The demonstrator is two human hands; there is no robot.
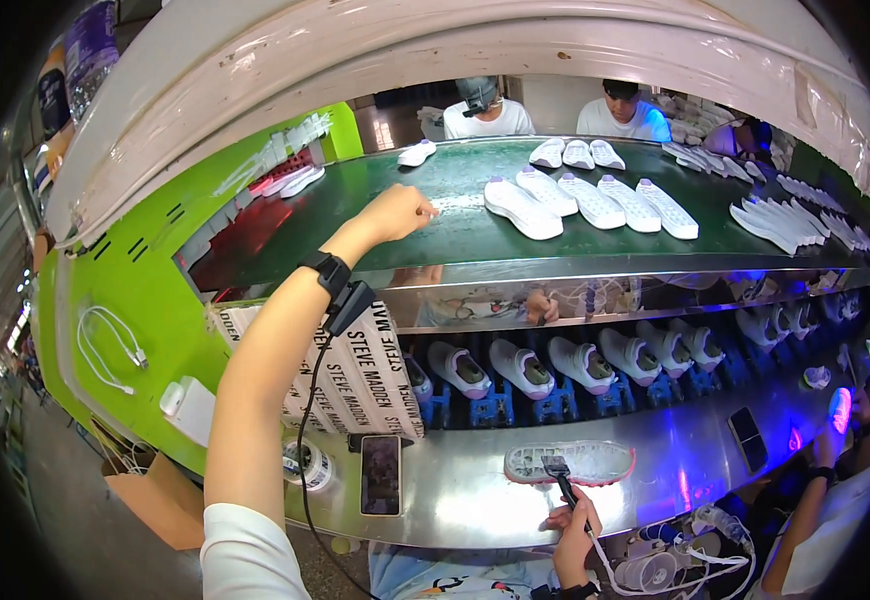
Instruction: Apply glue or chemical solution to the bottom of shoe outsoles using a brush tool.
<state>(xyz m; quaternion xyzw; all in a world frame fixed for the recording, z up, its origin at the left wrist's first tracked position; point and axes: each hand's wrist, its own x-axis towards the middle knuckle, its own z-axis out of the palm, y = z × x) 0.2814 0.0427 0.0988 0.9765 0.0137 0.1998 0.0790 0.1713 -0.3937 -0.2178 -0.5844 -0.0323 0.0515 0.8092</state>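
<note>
My left hand (395, 213) reaches out over the green conveyor belt (355, 262), its fingers curled in and no object visible in them. To its right, several white shoe soles (523, 208) lie in a row on the belt, apart from the hand. My right hand (575, 528) grips the black handle of a flat brush (560, 476). The brush head rests on the inner face of a white sole (600, 464) with a pinkish edge, which lies on the steel ledge. A pale cord trails from near the right hand.
White shoes (525, 368) stand on blue holders on the lower line. On the ledge lie a phone (381, 476), a white tub (310, 466) and a dark phone-like device (748, 440). A green frame (135, 290) borders the left. People sit across the belt; another works at right.
</note>
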